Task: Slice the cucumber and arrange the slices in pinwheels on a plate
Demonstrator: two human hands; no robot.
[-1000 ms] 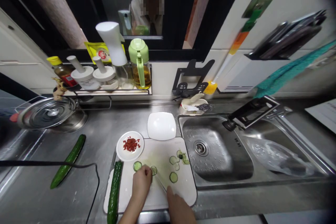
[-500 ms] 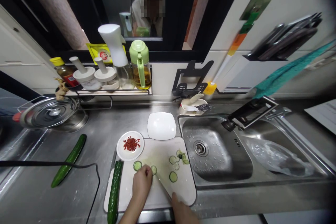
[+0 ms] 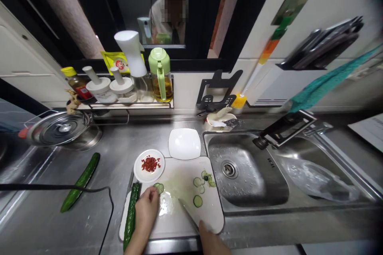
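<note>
My left hand is over the left part of the white cutting board, its fingers pinched at overlapping cucumber slices. My right hand, at the board's front edge, grips a knife; its handle is hidden in the fist and the blade points up and left over the board. A whole cucumber lies along the board's left side, partly behind my left forearm. Another cucumber slice lies flat right of the blade, and several thin pieces are near the board's right edge.
A round plate of small red pieces overlaps the board's back left corner. Behind the board sits a white dish. The sink is on the right. A second cucumber lies on the left counter under a black cable.
My left hand has moved left, and the slice that was at its fingertips is now against the other slice. My right hand and the knife have shifted slightly right.
</note>
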